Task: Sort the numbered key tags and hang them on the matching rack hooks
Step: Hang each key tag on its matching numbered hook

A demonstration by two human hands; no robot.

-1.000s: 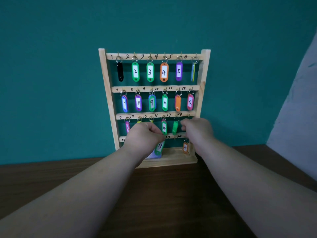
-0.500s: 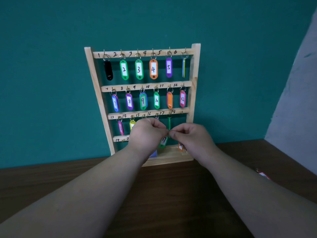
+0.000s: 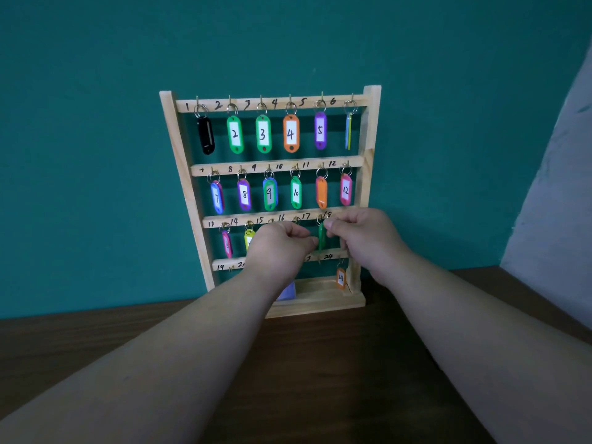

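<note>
Right grip [image 3: 362, 238] is clenching thumb against forefinger on the ring [image 3: 320, 218] at the top of the green tag [image 3: 322, 240]. Contact is right at the thumb tip, so I'm reading it as a pinch. Left grip [image 3: 280, 251] is curling in from the other side and pinching the tag body around mid height, fingertips touching its left edge.

So the tag is sitting between the two grips, with the ring end just left of the right thumb and the body just right of the left fingertips.

Tag is hanging edge-on to the camera, long axis vertical, ring up, face not readable. It's sitting in the third row of the rack [image 3: 181, 187], just under the rail, between the handwritten 17 and 18. In the other rows each number is sitting left of its hook, so I'm judging this as hook 17. The hook itself is too small to make out, so I can't tell whether the ring is seated yet.

Next move is turning on that ring-to-hook relation. Right grip is nearer the ring and looks to be doing the steering. Left looks to be only steadying the body against swing. Hook 18 is hiding behind the right grip.

Further out, orange tag 24 [image 3: 341, 278] is hanging on the bottom row, low right, apart from both grips. Rack is standing on the counter [image 3: 320, 379] against the teal wall [image 3: 96, 155].
</note>
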